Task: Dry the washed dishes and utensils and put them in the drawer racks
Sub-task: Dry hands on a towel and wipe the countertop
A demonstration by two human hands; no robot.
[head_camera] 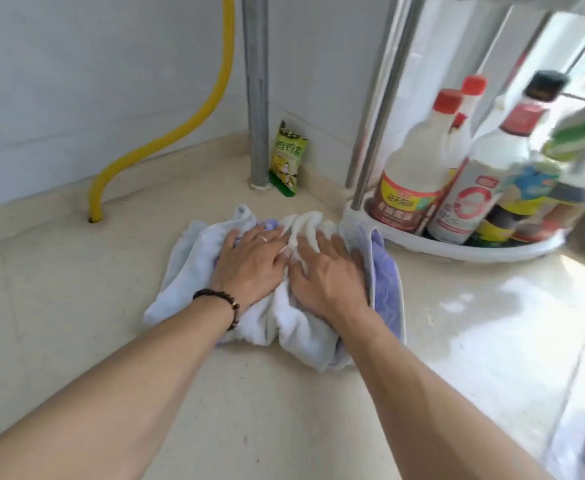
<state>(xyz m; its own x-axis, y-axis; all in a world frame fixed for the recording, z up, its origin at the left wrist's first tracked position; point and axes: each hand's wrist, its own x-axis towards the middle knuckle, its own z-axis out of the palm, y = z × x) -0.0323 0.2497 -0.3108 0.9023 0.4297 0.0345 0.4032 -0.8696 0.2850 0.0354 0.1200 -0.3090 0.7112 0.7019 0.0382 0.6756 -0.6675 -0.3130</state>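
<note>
Beige counter [76,306] — towel [305,327] under left hand [253,261], right hand [329,275]; grips flat, pressing.

Both bare forearms reach forward and converge, the hands side by side and nearly touching at the thumbs. The left hand [249,263] lies palm down, fingers straight and slightly spread, a ring on one finger and a bead bracelet at the wrist. The right hand [329,275] also lies palm down, fingers extended forward, pressing flat.
</note>
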